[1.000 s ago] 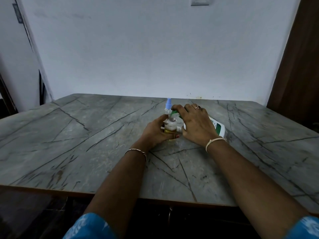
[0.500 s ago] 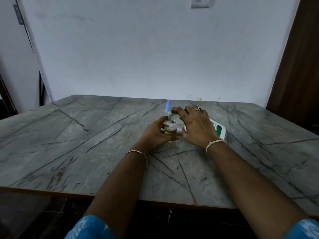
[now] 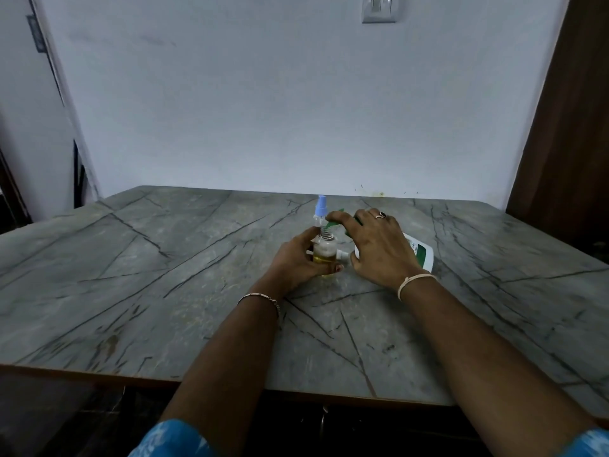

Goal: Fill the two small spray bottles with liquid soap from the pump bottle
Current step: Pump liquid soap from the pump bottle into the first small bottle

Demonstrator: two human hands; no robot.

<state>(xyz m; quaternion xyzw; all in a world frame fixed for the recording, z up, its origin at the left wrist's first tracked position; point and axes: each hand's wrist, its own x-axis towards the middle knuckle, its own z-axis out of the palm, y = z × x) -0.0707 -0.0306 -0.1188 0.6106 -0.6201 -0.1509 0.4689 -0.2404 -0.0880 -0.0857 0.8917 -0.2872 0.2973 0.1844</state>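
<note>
Soap is mid-transfer, we judge: our left grip [image 3: 296, 258] curls round the open spray bottle [image 3: 324, 251], part-filled with yellow, on the worktop [image 3: 164, 275]. A blue-capped bottle [image 3: 320, 211] stands just behind. Our right grip [image 3: 379, 249] clasps the tilted pump bottle [image 3: 420, 253], pressing its green head [image 3: 333, 223]. Next: steady pumping, spout kept over neck.

Single cam, head-worn, wide-angle. Sits above the near edge of the table [image 3: 164, 291], facing fwd + down across it to the wall [image 3: 263, 110] behind the far edge. Table's near edge runs across the lower frame, far edge approx mid-height. Both forearms enter from the bottom. Left hand [image 3: 293, 262] and right hand [image 3: 379, 249] are over mid-table, close to frame centre. Switch plate [image 3: 379, 8] on the wall above the table is cut by the top edge.
</note>
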